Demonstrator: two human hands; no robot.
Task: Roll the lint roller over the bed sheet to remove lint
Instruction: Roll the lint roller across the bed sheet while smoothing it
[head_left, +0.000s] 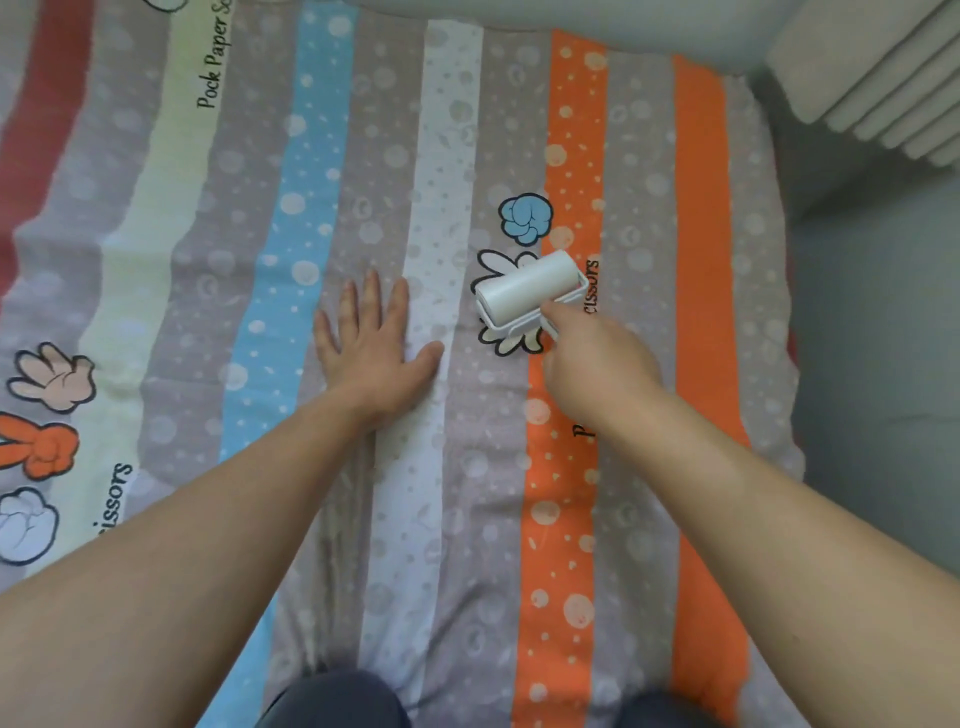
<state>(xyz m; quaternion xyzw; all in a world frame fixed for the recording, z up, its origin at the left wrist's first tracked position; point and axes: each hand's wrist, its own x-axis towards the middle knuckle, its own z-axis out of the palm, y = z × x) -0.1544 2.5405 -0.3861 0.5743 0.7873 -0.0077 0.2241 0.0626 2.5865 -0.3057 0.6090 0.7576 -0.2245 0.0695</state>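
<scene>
The bed sheet (467, 493) fills nearly the whole frame, striped in grey, white, blue, orange, pale yellow and red, with dots and cartoon hand prints. Your left hand (374, 353) lies flat on it at the centre of the frame, palm down, fingers straight and slightly spread, thumb out to the right across the white stripe. Your right hand (597, 374), right of centre, is curled round the handle of the lint roller (530, 288), with the forefinger laid forward along it to the white frame; the handle itself is almost wholly hidden in your grip. The white drum rests on the sheet just beyond your fingertips, tilted with its right end higher in the frame, between the white stripe and the orange one, over a printed cartoon hand. It lies near your left hand, not touching.

Grey floor (872, 364) runs down the right edge. A ribbed white object (883, 88) sits in the upper right corner. Your dark-clad knees (332, 701) show at the bottom edge. A blue fist print (525, 218) lies just above the drum.
</scene>
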